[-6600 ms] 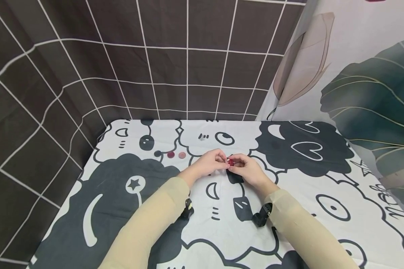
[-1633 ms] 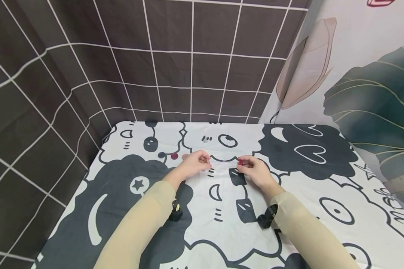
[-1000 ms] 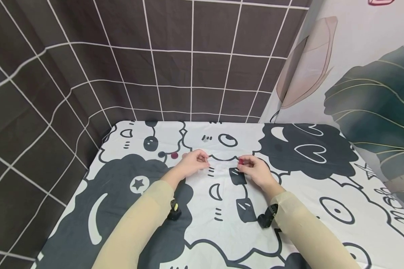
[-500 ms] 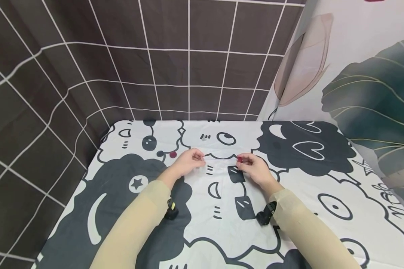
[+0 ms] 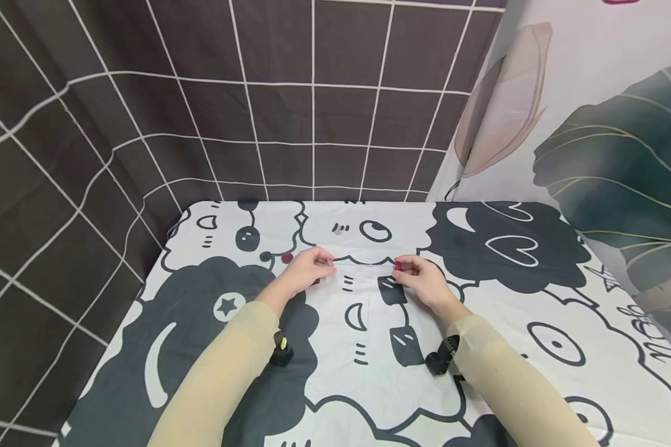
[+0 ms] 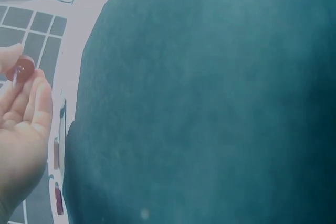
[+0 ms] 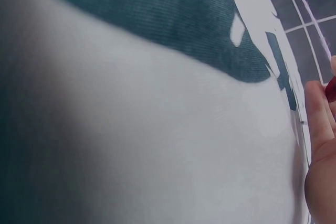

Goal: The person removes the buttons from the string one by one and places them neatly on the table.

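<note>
My left hand [image 5: 309, 268] pinches one end of a thin white string, which crosses faintly to the right hand in the head view. In the left wrist view a reddish round button [image 6: 23, 71] shows at the left thumb and fingertips, with a bit of white string against it. My right hand [image 5: 422, 277] pinches a small dark red piece [image 5: 398, 266], seen as a rounded red edge in the right wrist view, probably a button. The taut string [image 7: 314, 19] runs to it there. Fingers partly hide both pieces.
A dark red disc [image 5: 287, 257] and a dark grey disc [image 5: 265, 256] lie on the cartoon-print cloth [image 5: 363, 397], left of the left hand. A grey grid-pattern curtain [image 5: 279, 118] stands behind, and a leaf-print curtain [image 5: 626, 155] hangs at right.
From being together at the red piece, my hands have parted. The left has drawn leftward, stretching the string, and now covers the pink disc. The right has stayed nearly still lately.
</note>
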A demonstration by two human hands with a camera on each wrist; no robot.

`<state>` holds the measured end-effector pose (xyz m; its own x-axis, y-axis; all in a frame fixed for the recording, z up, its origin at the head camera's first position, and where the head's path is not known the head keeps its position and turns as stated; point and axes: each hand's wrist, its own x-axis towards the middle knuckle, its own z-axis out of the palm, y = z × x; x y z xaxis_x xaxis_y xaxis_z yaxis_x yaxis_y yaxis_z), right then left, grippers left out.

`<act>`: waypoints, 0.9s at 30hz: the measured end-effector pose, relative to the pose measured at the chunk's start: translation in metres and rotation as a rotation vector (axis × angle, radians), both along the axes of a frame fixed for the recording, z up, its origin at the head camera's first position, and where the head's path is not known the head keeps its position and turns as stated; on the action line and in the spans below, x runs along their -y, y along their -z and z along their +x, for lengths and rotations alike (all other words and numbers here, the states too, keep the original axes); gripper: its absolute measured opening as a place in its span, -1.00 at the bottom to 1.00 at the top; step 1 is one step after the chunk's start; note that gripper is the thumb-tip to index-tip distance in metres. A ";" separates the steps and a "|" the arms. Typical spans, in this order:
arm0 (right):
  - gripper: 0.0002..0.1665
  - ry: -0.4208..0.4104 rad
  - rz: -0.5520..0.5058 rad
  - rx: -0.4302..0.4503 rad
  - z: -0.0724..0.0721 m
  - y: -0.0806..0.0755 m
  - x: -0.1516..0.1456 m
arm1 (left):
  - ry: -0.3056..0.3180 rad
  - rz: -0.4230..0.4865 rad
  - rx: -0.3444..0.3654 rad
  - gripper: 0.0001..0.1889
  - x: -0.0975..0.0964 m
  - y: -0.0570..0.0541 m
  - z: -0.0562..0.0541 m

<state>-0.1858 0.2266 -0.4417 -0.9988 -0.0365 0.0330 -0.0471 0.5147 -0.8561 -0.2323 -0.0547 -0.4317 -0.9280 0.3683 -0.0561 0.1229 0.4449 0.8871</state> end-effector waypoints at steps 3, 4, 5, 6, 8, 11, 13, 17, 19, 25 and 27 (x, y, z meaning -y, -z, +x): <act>-0.52 -0.002 0.011 0.003 0.000 0.001 -0.001 | -0.007 0.015 -0.002 -0.72 0.003 0.000 -0.001; -0.52 -0.002 0.012 0.004 0.001 0.000 -0.002 | -0.007 0.018 -0.006 -0.72 0.003 0.000 -0.001; -0.52 -0.003 0.012 0.005 0.001 0.000 -0.002 | -0.010 0.021 -0.006 -0.72 0.004 -0.001 0.000; -0.52 -0.003 0.006 0.004 0.001 0.000 -0.002 | -0.014 0.027 -0.006 -0.72 0.005 -0.001 -0.001; -0.52 -0.012 -0.009 -0.001 0.001 0.000 0.000 | -0.029 0.032 -0.005 -0.72 0.007 0.001 -0.002; -0.52 -0.016 -0.022 -0.007 0.000 0.001 0.001 | -0.046 0.035 -0.004 -0.72 0.009 0.003 -0.003; -0.52 -0.016 -0.021 -0.010 0.000 0.001 0.001 | -0.051 0.039 -0.003 -0.71 0.010 0.005 -0.005; -0.53 -0.009 -0.007 -0.006 0.000 0.001 0.002 | -0.045 0.049 -0.005 -0.68 0.010 0.003 -0.004; -0.54 -0.004 -0.008 -0.003 0.000 0.001 0.002 | -0.042 0.051 -0.004 -0.68 0.011 0.002 -0.004; -0.54 -0.009 -0.003 -0.015 0.000 0.001 0.002 | -0.051 0.040 -0.001 -0.67 0.014 0.003 -0.005; -0.54 -0.011 -0.003 -0.014 0.000 0.001 0.002 | -0.054 0.035 -0.004 -0.67 0.015 0.004 -0.006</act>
<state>-0.1856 0.2245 -0.4425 -0.9978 -0.0470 0.0472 -0.0647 0.5117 -0.8567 -0.2380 -0.0701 -0.4360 -0.9468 0.3191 -0.0404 0.1029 0.4195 0.9019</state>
